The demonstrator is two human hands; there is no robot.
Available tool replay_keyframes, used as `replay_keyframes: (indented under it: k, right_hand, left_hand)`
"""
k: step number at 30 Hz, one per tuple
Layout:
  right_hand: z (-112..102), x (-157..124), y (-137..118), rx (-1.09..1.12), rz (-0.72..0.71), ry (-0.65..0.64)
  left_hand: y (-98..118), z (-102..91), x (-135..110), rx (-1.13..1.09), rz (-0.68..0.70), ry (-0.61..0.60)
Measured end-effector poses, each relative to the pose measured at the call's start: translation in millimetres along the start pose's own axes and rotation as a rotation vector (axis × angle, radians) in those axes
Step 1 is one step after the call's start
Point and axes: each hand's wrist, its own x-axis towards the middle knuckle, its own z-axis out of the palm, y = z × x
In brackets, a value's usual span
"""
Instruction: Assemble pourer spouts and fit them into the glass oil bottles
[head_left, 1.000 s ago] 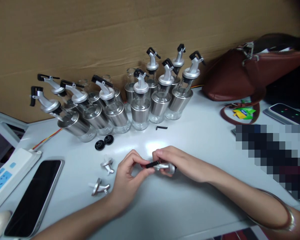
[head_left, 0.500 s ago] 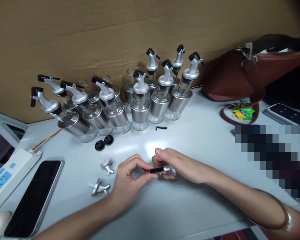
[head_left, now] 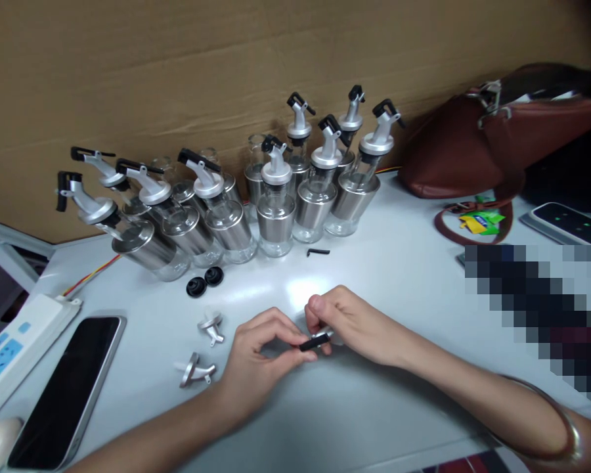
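Observation:
My left hand (head_left: 263, 351) pinches the end of a black lever (head_left: 314, 342) between thumb and fingers. The lever sits against a silver pourer spout (head_left: 328, 334), which my right hand (head_left: 352, 325) grips; its fingers hide most of it. Left of my left hand lie two loose silver pourer spouts, one upper (head_left: 211, 328) and one lower (head_left: 197, 371). Two black rubber stoppers (head_left: 205, 282) rest behind them. A spare black lever (head_left: 318, 251) lies on the table in front of the bottles.
Several glass-and-steel bottles (head_left: 276, 223), many with pourers, stand along the cardboard wall (head_left: 177, 72). At left are a phone (head_left: 66, 394) and a white power strip (head_left: 17, 348). A brown handbag (head_left: 453, 151), green and yellow packets (head_left: 480, 223) and a black device (head_left: 571, 222) occupy the right.
The black lever has tilted, its right end now higher, and moved slightly right. My right hand has turned a little, covering more of the silver spout. The things on the table stay put.

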Motion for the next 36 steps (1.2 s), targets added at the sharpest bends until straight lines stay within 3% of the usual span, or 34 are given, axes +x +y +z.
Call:
replay_keyframes:
  k: [4,10,15,22,30,36]
  right_hand:
    - [1,-2,-2,-0.048,-0.022,0.005]
    - [-4,-7,-11,-0.182,-0.143,-0.129]
    - [-8,-8,-13,-0.223,-0.165,-0.149]
    - [-9,-7,-12,-0.206,-0.152,-0.178]
    - [-13,-8,-12,-0.131,-0.108,-0.251]
    - [-10,-5,-8,0.020,-0.074,-0.208]
  left_hand:
    - [0,0.2,0,0.021,0.003,0.033]
    - [3,1.0,1,0.086,0.018,0.090]
    - [4,1.5,1,0.083,0.000,0.104]
    - [3,0.2,0,0.054,-0.031,0.061]
    - [2,0.6,0,0.009,-0.048,0.127]
    - [2,-0.6,2,-0.013,-0.109,0.161]
